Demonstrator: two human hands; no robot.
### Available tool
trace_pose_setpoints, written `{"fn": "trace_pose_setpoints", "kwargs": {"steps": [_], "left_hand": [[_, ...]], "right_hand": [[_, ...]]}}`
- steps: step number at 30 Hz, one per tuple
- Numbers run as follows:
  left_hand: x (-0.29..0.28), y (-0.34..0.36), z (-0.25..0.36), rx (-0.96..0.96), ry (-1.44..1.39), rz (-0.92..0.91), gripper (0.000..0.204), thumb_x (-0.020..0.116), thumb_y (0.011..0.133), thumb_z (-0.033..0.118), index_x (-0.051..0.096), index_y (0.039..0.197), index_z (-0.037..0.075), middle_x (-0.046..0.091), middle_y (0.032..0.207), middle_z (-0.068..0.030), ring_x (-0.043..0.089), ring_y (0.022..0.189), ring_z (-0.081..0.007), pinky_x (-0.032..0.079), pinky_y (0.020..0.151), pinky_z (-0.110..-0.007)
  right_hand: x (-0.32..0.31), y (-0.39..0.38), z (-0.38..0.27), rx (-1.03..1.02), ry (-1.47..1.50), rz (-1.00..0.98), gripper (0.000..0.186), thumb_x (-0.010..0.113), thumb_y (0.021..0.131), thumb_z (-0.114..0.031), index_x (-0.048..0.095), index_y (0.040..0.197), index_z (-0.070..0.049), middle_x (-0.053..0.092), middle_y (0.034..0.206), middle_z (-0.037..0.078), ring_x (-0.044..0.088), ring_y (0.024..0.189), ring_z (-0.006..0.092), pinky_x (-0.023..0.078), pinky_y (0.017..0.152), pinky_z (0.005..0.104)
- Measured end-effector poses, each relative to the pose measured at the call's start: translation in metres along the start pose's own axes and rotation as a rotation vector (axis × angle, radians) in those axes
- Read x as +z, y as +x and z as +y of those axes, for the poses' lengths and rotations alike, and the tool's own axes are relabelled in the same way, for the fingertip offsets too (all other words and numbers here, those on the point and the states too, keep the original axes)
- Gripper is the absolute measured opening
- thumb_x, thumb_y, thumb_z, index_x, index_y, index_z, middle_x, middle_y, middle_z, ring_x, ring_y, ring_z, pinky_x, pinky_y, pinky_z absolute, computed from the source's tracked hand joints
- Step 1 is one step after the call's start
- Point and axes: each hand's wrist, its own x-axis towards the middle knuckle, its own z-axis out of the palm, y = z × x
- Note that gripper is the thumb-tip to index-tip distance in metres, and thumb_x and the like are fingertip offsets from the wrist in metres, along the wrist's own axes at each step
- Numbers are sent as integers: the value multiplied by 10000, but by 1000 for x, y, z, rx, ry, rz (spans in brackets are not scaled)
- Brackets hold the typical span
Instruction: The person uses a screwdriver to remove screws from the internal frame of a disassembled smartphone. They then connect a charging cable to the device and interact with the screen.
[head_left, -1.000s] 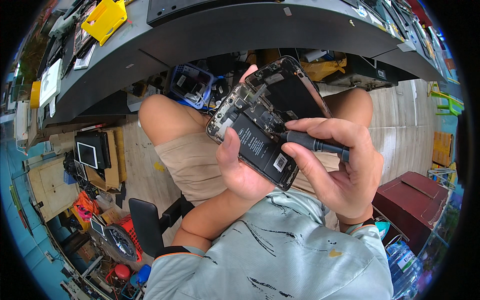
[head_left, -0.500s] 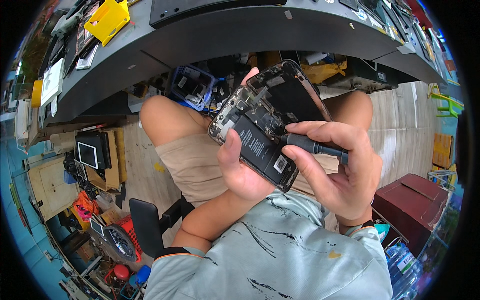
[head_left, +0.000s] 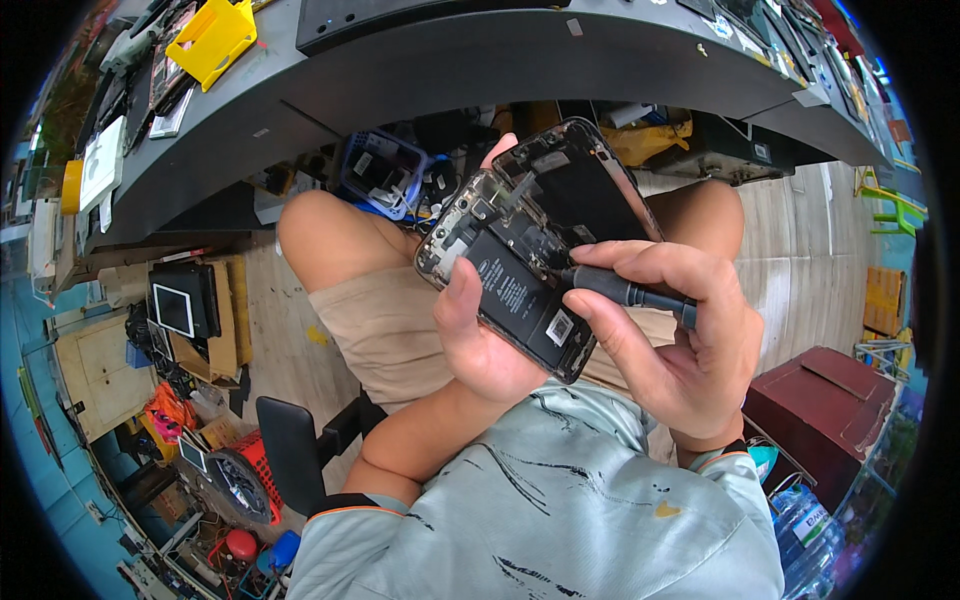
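Note:
An opened smartphone (head_left: 512, 305) is tilted above my lap, its black battery and circuit board showing. Its screen panel (head_left: 590, 190) is folded out along the far right side, still beside the body. My left hand (head_left: 485, 345) is closed around the phone from beneath, the thumb along the near left edge and fingertips past the far edge. My right hand (head_left: 690, 330) pinches a dark screwdriver (head_left: 625, 290) between thumb and fingers. The screwdriver's front end points at the board beside the battery; its tip is too small to make out.
A dark desk (head_left: 450, 70) curves across the far side, with a yellow holder (head_left: 213, 42) at its left. Beneath it sits a blue basket (head_left: 385, 170) of parts. A black armrest (head_left: 290, 450) is at my left, a dark red box (head_left: 825, 410) at my right.
Both hands, the phone and the screwdriver keep nearly the same place. The whole view has shifted very slightly.

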Motion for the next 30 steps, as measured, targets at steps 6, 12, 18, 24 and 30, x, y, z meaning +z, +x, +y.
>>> {"fn": "trace_pose_setpoints", "kwargs": {"steps": [6, 12, 18, 24, 30], "left_hand": [[0, 0, 0, -6, -39, -12, 934, 560, 1020, 757, 491, 1581, 13, 664, 1436, -236, 704, 1272, -357, 606, 1072, -490], [2, 1, 2, -12, -12, -28, 931, 561, 1022, 751, 459, 1605, 33, 647, 1458, -235, 693, 1293, -358, 604, 1082, -490], [2, 2, 1, -10, -35, -62, 906, 550, 1031, 745, 448, 1621, 64, 649, 1469, -219, 694, 1296, -350, 600, 1092, -489], [1, 0, 2, -40, -65, -74, 888, 530, 1033, 752, 495, 1593, 64, 662, 1460, -200, 694, 1300, -324, 586, 1109, -481], [3, -1, 3, -63, -31, -18, 897, 514, 1023, 783, 528, 1559, 63, 674, 1450, -183, 700, 1286, -314, 589, 1091, -465]], "right_hand": [[0, 2, -1, -3, -13, -4, 415, 910, 876, 75, 600, 1151, 51, 811, 1050, 264, 828, 1017, 300, 664, 870, 356], [0, 3, -1, -4, -13, -5, 413, 907, 875, 82, 601, 1151, 53, 811, 1051, 264, 829, 1014, 304, 664, 873, 363], [2, 3, 2, -52, 1, 14, 398, 898, 861, 99, 632, 1155, 69, 808, 1055, 244, 825, 984, 299, 661, 843, 356], [5, 5, 7, -111, 31, 23, 384, 872, 819, 139, 673, 1144, 99, 791, 1066, 220, 812, 899, 316, 649, 766, 347], [7, 9, 8, -163, 40, 28, 370, 842, 807, 168, 663, 1125, 105, 775, 1038, 243, 804, 886, 347, 646, 744, 366]]}}
